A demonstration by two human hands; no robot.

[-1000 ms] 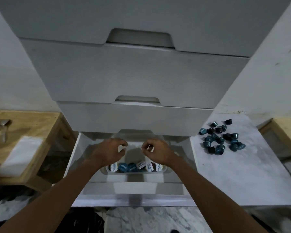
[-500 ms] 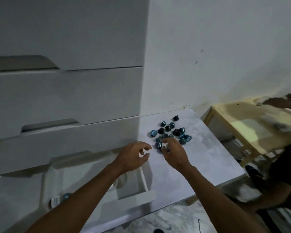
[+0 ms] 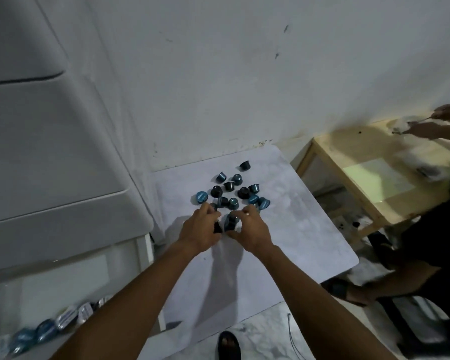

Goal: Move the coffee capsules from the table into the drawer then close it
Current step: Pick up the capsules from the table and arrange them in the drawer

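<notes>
A: What lies around the work area?

B: A tall white chest of drawers (image 3: 50, 152) fills the left side, a scuffed white wall (image 3: 244, 74) stands at the far end, and a pale wooden side table (image 3: 369, 172) sits to the right, where another person's hands (image 3: 431, 126) are busy over something white. A sandalled foot (image 3: 228, 345) shows at the near edge on the marbled floor.

A: Anything in the way?

B: Both forearms cross the near half of the white marble-patterned table top (image 3: 296, 242), and the hands cover the near end of the heap.

A: And the capsules?

B: A loose cluster of small blue and dark foil-cupped coffee capsules (image 3: 234, 190) lies on the far part of that table, some upright, some tipped, one blue lid facing up at the left. A further row of capsules (image 3: 44, 331) sits in the open white drawer (image 3: 63, 281) at the near left.

A: The hands?

B: The left hand (image 3: 200, 229) has its fingers curled round a dark capsule. The right hand (image 3: 250, 229) pinches what looks like a blue one between thumb and fingers, though the blur makes that unsure.
</notes>
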